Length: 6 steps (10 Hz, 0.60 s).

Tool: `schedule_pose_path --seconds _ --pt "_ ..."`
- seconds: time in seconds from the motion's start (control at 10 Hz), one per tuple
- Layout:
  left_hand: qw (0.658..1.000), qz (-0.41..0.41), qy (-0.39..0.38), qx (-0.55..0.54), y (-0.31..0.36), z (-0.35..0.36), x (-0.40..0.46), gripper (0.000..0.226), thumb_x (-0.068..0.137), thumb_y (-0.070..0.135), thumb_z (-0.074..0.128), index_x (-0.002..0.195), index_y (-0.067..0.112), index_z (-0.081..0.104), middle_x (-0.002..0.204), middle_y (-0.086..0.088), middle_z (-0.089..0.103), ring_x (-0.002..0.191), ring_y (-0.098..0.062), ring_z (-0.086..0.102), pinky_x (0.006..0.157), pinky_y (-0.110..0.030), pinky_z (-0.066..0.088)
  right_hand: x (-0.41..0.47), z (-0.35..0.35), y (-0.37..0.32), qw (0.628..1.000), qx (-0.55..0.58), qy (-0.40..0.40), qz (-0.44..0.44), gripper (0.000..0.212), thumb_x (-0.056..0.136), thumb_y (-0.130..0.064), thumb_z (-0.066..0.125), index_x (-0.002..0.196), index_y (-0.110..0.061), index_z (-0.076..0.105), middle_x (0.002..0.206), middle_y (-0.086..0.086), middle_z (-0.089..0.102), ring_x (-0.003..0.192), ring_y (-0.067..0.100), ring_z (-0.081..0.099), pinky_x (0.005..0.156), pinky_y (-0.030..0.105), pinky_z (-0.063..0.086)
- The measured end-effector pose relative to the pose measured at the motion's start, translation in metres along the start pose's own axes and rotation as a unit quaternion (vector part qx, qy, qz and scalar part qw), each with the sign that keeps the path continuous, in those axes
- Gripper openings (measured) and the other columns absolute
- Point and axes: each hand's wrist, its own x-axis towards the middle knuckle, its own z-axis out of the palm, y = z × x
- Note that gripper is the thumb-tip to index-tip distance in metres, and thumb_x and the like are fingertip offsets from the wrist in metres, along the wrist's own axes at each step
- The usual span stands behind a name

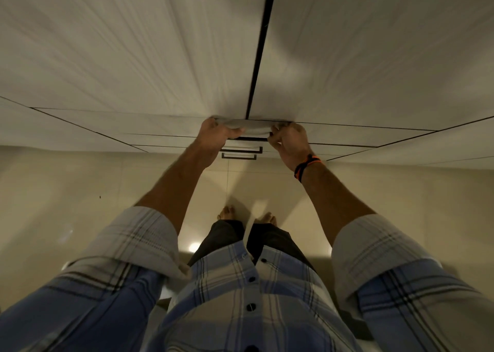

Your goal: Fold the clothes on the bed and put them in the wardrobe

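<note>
From the head camera I look down along both of my forearms, which reach forward and converge toward the wardrobe (133, 57) front. My left hand (217, 132) is at the left end of a folded pale grey cloth (248, 128), back of the hand toward me, thumb curled under the cloth's near edge and fingers wrapped over the top, so it grips that end. My right hand (290, 140) takes the right end in the same fashion, fingers curled round the cloth's edge, wrist bent slightly inward; a black and orange wristband (306, 166) sits on that wrist. Both checked sleeves (139, 239) are rolled up to the elbow.

The cloth is a flat, narrow bundle whose long axis runs left to right, straight across between my two hands and level in the frame. It lies right against the wardrobe front, at the foot of the dark vertical seam (260, 49) between the two pale doors and just above the dark drawer handles (242, 150) stacked below. Whether it touches the doors I cannot tell.

Beneath my arms are the beige tiled floor (80, 191), dark trousers (230, 234) and my bare feet (227, 212).
</note>
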Motion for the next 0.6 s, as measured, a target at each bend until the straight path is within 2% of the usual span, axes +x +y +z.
schedule_pose_path --seconds 0.1,0.2,0.3,0.4,0.5,0.6 --pt "1.0 0.001 0.0 0.0 0.002 0.0 -0.005 0.075 0.065 0.015 0.086 0.131 0.007 0.05 0.124 -0.005 0.063 0.118 -0.021 0.058 0.09 -0.031 0.043 0.0 0.001 0.0 0.998 -0.058 0.013 -0.005 0.032 0.079 0.024 0.047 0.079 -0.008 0.05 0.101 0.028 0.061 0.128 0.048 0.045 0.087 0.034 0.049" --pt "1.0 0.006 0.015 0.001 0.001 0.0 -0.014 0.064 0.075 0.012 0.082 0.13 0.011 0.049 0.128 -0.003 0.061 0.121 -0.02 0.055 0.087 -0.029 0.044 0.001 0.0 -0.002 0.993 -0.114 0.002 -0.018 0.032 0.08 0.022 0.051 0.072 -0.009 0.046 0.08 0.011 0.052 0.123 0.05 0.048 0.079 0.03 0.049" --pt "1.0 0.015 0.021 0.007 0.003 -0.001 -0.027 0.078 0.072 0.016 0.083 0.139 0.014 0.042 0.148 -0.008 0.044 0.135 -0.026 0.042 0.108 -0.041 0.039 0.002 -0.003 -0.004 0.986 -0.167 -0.006 -0.019 0.029 0.081 0.02 0.052 0.073 -0.008 0.048 0.09 0.02 0.061 0.121 0.048 0.052 0.085 0.036 0.052" --pt "0.998 0.032 0.05 -0.008 0.001 0.005 -0.038 0.082 0.083 0.01 0.075 0.149 0.009 0.029 0.158 -0.009 0.028 0.142 -0.028 0.033 0.11 -0.041 0.036 0.002 -0.011 -0.009 0.974 -0.224 -0.041 -0.013 0.013 0.08 0.014 0.06 0.081 0.001 0.057 0.086 0.014 0.057 0.099 0.035 0.06 0.089 0.043 0.052" --pt "0.995 0.021 0.086 -0.037 -0.004 0.016 -0.053 0.095 0.083 0.014 0.076 0.154 0.006 0.014 0.162 -0.01 0.018 0.146 -0.03 0.026 0.116 -0.044 0.03 0.005 -0.018 -0.01 0.949 -0.307 -0.068 0.021 0.051 0.081 -0.003 0.068 0.127 0.004 0.048 0.111 0.011 0.053 0.103 0.025 0.057 0.097 0.05 0.052" --pt "0.99 0.014 0.128 -0.054 -0.017 0.029 -0.069 0.104 0.08 0.023 0.079 0.156 0.009 0.01 0.163 -0.009 0.013 0.147 -0.03 0.024 0.117 -0.049 0.028 0.0 -0.022 -0.01 0.917 -0.385 -0.101 -0.008 0.064 0.083 -0.011 0.068 0.14 -0.003 0.04 0.128 0.01 0.05 0.112 0.025 0.055 0.101 0.044 0.049"
